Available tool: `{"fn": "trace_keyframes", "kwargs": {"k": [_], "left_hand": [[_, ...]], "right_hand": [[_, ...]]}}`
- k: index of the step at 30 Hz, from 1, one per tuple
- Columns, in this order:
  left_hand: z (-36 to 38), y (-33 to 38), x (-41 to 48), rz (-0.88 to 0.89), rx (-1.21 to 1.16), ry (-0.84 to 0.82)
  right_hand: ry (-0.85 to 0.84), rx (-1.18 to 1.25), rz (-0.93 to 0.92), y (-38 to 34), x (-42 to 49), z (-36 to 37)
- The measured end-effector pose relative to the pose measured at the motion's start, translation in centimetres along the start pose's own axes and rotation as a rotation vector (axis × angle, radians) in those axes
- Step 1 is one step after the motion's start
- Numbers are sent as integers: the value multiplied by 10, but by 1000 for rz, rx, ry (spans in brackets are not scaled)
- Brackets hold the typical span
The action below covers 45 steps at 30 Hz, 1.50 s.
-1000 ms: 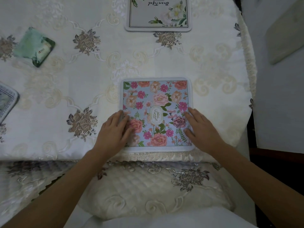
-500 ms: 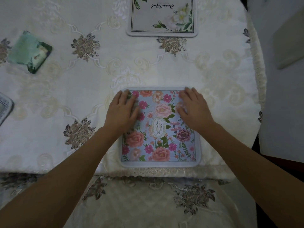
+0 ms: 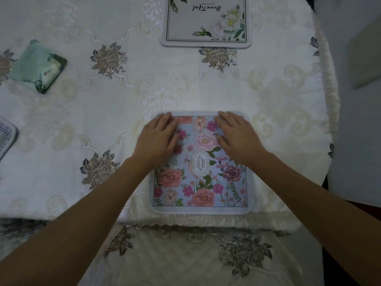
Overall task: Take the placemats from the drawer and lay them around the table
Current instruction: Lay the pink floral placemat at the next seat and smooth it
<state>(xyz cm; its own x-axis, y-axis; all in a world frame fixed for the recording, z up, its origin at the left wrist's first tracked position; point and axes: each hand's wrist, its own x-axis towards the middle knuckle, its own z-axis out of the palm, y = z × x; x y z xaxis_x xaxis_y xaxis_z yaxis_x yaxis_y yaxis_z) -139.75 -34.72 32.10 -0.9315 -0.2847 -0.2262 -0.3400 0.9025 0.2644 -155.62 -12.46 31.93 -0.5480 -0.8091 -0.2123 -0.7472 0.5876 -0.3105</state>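
- Cream embroidered cloth is spread over the table, and its lace edge hangs at the near side above a quilted cushion.
- The floral mat is laid flat at the near edge of the table, right of centre and square to that edge.
- The left hand is pressed on the mat's far-left corner and the right hand on its far-right part. The fingers of both are held straight and close together, palms down, and nothing is gripped.
- Over the last second both hands have been slid from the near half of the mat up to its far edge. No clear shift of the mat on the cloth can be made out.
- That stroke is judged to be a smoothing pass, so this mat is taken as placed and merely being flattened.
- Three other mats are already laid: a white mat at the far side, a green mat at the far left, and a grey mat cut off by the left edge of the view.
- The drawer is not in view, so it cannot be told whether more mats are left to fetch. If none are, the task is judged nearly done.
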Motion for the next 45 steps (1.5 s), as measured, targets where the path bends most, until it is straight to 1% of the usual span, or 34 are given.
{"fn": "trace_keyframes", "kwargs": {"k": [3, 6, 8, 12, 16, 21, 24, 27, 32, 37, 45], "left_hand": [[-2, -12, -6, -41, 0, 8], [0, -3, -2, -57, -9, 17], [1, 11, 4, -16, -11, 19], [3, 38, 18, 135, 21, -38], [3, 33, 19, 147, 66, -20], [-2, -1, 1, -1, 48, -18], [-8, -15, -11, -55, 25, -38], [-10, -18, -22, -65, 16, -63], [0, -14, -56, -67, 10, -88], [6, -10, -108, -45, 61, -156], [17, 6, -173, -66, -16, -219]], "right_hand": [[16, -22, 11, 1, -6, 1], [14, 5, 24, -10, 2, 3], [-14, 12, -13, -22, 11, 4], [-29, 5, -86, -38, 26, 5], [-24, -11, -74, -24, 20, 1], [42, 15, 13, 10, -9, -3], [70, 33, 66, 26, -25, -4], [63, 46, 89, 30, -37, -1], [1, 82, 153, 21, -64, 6], [-37, 86, 133, 4, -121, 19], [-92, 101, 116, -18, -204, 38]]}}
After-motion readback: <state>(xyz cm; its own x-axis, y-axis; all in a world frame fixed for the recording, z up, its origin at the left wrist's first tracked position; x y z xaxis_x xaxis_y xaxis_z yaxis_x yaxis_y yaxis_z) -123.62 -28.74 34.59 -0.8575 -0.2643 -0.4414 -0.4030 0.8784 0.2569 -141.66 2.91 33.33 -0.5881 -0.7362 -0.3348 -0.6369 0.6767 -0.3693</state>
